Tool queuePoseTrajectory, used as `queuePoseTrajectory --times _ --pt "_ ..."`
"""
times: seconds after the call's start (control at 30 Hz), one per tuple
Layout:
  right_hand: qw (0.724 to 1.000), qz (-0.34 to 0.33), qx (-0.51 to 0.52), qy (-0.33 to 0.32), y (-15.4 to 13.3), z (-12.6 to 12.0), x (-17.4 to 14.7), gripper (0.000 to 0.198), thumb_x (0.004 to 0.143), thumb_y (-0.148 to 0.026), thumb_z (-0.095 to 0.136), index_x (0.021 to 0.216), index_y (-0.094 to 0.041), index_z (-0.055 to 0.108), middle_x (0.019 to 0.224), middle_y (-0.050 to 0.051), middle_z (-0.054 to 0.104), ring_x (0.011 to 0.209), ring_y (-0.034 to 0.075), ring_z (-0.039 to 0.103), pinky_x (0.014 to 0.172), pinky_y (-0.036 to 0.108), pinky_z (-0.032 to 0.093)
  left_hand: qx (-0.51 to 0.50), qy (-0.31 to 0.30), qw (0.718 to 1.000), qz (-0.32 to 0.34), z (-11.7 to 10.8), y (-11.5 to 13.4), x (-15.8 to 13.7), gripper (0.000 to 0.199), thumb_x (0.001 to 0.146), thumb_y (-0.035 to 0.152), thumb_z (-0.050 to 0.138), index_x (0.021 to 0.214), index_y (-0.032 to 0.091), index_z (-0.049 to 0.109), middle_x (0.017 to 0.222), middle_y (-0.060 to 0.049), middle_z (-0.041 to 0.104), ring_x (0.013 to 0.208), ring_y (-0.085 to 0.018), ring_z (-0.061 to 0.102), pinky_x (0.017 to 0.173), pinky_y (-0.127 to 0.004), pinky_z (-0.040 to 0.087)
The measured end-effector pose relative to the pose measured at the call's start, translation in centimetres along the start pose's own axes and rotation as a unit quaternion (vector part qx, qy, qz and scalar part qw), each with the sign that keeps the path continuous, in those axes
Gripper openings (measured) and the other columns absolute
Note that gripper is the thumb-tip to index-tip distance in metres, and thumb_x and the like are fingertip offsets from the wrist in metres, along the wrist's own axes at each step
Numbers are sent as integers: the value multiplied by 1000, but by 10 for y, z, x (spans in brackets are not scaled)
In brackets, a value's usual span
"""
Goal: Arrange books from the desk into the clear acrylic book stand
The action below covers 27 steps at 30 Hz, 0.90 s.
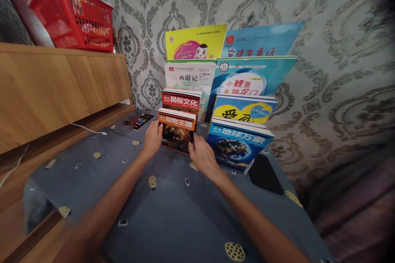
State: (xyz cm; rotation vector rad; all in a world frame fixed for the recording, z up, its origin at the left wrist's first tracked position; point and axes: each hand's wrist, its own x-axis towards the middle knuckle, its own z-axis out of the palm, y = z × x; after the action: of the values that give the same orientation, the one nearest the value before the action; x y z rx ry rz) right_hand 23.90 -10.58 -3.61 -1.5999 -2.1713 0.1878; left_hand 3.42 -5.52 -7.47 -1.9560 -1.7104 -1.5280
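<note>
Bare forearms (117,197) lie nearest the camera, over a dark grey-blue cloth (173,222) printed with yellow pineapples. Taking the orange book (176,129) as the middle of a dial (12 pointing up the view), they come in from about half past 7 and just past 4. That book stands upright on the cloth between the two hands, its cover towards the camera. The left hand (153,137), fingers close together, touches it at 9 o'clock; the right hand (202,152), fingers bent, is at its edge near 4. Whether either hand pinches it I cannot tell, since some fingertips are hidden.

At 12 rise a red book (181,102), a white book (189,77) and a yellow book (197,43), each farther back and showing higher. Just beside them is a second row: an Earth book (236,148) a little past 3, a heart book (243,110) between 2 and 3, a teal book (256,76) at 2 and a sky-blue book (262,39) just short of 2.

Near 4 lies a black slab (266,174) (perhaps a tablet). A phone (144,120) lies around 9, beyond the left hand. Towards 10, a red basket (77,16) sits on a wooden cabinet (61,90).
</note>
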Motion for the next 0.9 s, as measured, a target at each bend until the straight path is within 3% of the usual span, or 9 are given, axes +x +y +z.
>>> queuePoseTrajectory --times 0.37,0.9 --pt "999 -5 -2 36 8 7 3 40 97 -14 38 134 -9 53 121 22 67 107 28 67 89 36 51 21 6 1000 -10 9 1 2 26 101 25 37 106 20 61 98 -9 64 97 -24 61 89 -36 48" --pt "1000 -12 11 24 9 9 4 46 97 -13 38 140 1 46 125 24 63 117 29 62 100 36 46 27 12 1000 -8 10 -1 1 27 101 26 37 109 20 62 102 -11 65 102 -25 61 94 -38 47"
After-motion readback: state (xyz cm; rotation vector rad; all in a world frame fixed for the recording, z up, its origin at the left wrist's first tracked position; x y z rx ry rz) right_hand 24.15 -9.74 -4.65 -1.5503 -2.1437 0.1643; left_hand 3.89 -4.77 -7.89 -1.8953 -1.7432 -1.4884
